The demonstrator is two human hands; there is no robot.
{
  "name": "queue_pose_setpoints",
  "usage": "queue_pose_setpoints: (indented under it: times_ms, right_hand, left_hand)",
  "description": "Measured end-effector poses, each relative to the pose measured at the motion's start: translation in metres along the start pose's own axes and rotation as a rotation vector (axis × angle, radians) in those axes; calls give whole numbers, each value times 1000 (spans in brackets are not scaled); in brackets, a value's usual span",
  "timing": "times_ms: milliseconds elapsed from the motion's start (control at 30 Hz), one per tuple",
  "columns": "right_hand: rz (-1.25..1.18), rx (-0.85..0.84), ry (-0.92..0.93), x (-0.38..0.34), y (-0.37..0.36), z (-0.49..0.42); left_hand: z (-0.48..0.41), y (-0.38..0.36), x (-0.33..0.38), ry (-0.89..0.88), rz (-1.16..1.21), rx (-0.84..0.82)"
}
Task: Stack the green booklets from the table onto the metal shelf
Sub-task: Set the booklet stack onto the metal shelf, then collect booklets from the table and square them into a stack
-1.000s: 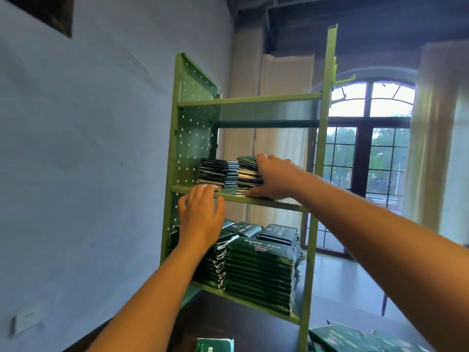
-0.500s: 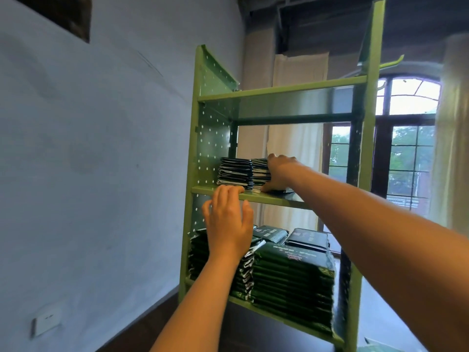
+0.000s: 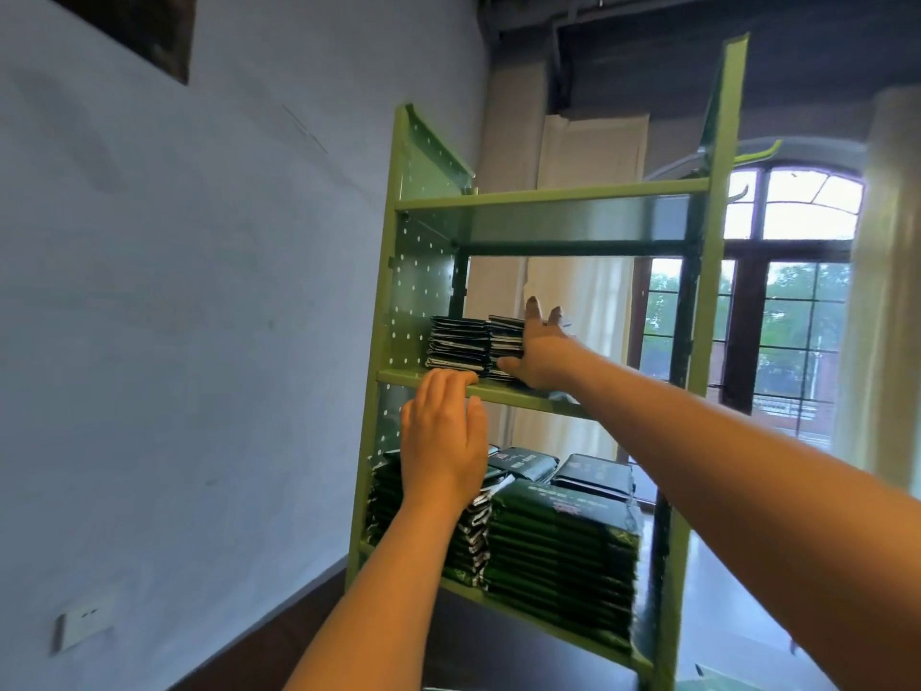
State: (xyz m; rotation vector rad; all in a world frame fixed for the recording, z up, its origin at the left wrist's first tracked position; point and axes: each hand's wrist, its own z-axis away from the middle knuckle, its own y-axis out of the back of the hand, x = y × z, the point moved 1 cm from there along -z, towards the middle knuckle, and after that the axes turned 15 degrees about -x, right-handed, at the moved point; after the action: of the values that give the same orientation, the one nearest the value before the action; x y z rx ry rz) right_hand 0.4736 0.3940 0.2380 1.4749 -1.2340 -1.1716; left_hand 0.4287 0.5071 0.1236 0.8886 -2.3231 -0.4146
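A green metal shelf stands on a dark table against the wall. On its middle board are two short stacks of green booklets. My right hand lies flat against the right side of the right stack, fingers spread, thumb low at the board. My left hand rests on the front lip of the middle board, fingers apart, holding nothing. On the lower board stand taller stacks of green booklets, partly hidden by my left wrist.
A pale wall with a socket runs along the left. An arched window and light curtains are behind the shelf. A corner of the dark table shows at the bottom, and a green booklet edge at bottom right.
The view has moved closer and to the left. My right hand has opened from cupping the right stack to a flat spread palm beside it. My left hand stays at the board's lip.
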Motion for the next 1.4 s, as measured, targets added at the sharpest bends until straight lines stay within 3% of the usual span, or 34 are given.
queue_pose_setpoints:
  times_ms: [333,467,600,767,1033,1267,1400]
  right_hand:
    - [-4,51,383,1,-8,114]
    - [56,28,478,16,-18,172]
    - [121,-148,518,36,-24,225]
    - [236,-340,443,79,-51,298]
    - [243,-499,253,155,-103,371]
    - [131,-564,80,213,-130,424]
    - [43,-584,17,231,-144,452]
  left_hand:
    - [7,36,10,53,-85,-386]
    - [38,49,27,-90,-58,-379]
    - [72,52,52,-223,-50,-563]
    - [128,39,89,-238,7,-828]
    - [206,-2,134,-202,-47,-1253]
    - [258,-36,138,60,-353,-1284]
    - [277,-48,146,121,-343,-1255]
